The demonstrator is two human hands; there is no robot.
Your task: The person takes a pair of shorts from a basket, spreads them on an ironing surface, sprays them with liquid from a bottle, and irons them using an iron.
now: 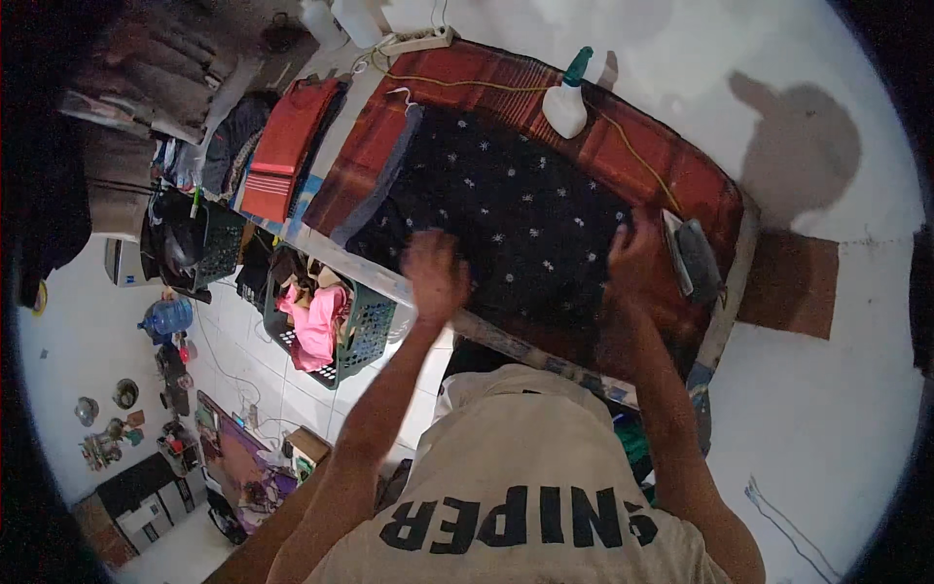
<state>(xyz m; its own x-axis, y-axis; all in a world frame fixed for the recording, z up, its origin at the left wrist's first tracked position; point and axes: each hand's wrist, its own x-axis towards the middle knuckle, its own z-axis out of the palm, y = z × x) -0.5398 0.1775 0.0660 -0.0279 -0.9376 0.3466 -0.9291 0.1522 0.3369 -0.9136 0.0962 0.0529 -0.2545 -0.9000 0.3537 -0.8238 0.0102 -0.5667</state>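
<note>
A dark cloth (506, 209) with small white flower prints lies spread over a red plaid blanket (457, 73) on the table. My left hand (435, 275), slightly blurred, rests palm down on the cloth's near edge with its fingers stretched out. At the cloth's right edge, my right hand (632, 251) lies with its fingers extended. Just right of that hand, a grey clothes iron (696, 258) sits on the blanket. Beyond the cloth is a white spray bottle (565, 109) with a green trigger head. A pale hanger hook shows by the cloth's far left corner.
Folded red cloths (284, 156) lie at the table's left end. Below them on the floor, a green basket (365, 326) holds clothes, pink ones among them. A yellow cord (486, 86) runs along the far side to a power strip (418, 41). A white wall borders the right.
</note>
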